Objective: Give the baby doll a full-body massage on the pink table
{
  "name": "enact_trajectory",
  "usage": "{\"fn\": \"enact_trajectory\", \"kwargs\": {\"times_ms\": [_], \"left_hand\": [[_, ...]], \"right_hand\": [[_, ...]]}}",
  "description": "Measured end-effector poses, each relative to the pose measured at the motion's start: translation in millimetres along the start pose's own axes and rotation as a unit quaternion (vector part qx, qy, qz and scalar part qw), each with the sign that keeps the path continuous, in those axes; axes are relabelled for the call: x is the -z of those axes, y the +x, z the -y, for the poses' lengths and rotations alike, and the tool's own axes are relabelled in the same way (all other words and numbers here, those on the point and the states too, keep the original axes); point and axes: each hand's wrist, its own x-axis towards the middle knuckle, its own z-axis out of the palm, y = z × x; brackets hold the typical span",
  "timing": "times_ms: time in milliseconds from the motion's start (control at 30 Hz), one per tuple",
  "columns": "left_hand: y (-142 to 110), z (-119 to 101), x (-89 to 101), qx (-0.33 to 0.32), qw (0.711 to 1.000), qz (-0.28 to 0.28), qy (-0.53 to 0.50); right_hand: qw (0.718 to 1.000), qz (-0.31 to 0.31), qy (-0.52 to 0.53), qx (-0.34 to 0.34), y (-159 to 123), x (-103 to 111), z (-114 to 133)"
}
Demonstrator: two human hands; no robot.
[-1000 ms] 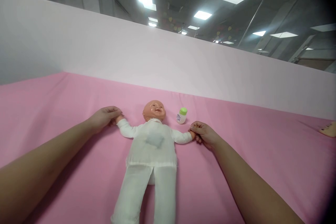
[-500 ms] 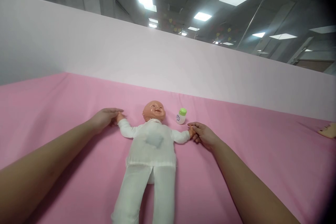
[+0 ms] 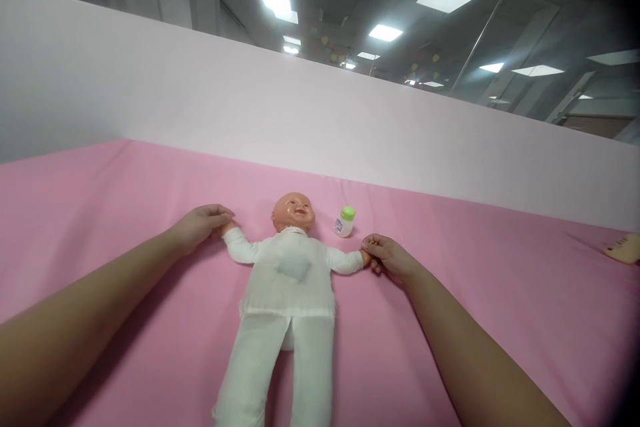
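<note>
A baby doll [image 3: 290, 280] in a white top and trousers lies on its back, arms stretched out to both sides and legs toward me. My left hand [image 3: 203, 227] is closed on the doll's hand at the left, thumb on top. At the right, my right hand [image 3: 390, 259] pinches the doll's other hand between thumb and fingers. Most of each small doll hand is hidden by my fingers. A small clear bottle with a green cap [image 3: 345, 222] stands beside the doll's head, apart from my right hand.
A pink sheet [image 3: 475, 280] covers the surface under the doll. Behind it rises a pale wall [image 3: 310, 120], with dark glass reflecting ceiling lights above. A beige object with a toothed edge [image 3: 624, 249] lies at the far right, partly out of view.
My left thumb has come down over the doll's hand. The fingers of my right hand have closed further round the other doll hand. Doll and bottle stay in place.
</note>
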Motion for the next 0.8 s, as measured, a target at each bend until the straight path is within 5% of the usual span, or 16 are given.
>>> {"fn": "enact_trajectory", "kwargs": {"times_ms": [333,800], "left_hand": [[1.2,-1.4,-1.8,0.004,1.000,0.000,0.000],[2.5,-5.7,4.6,0.052,0.995,0.015,-0.085]], "right_hand": [[0.998,-0.031,-0.062,0.013,4.1,-5.8,-3.3],[0.997,-0.044,0.057,-0.022,2.4,-0.9,4.2]]}}
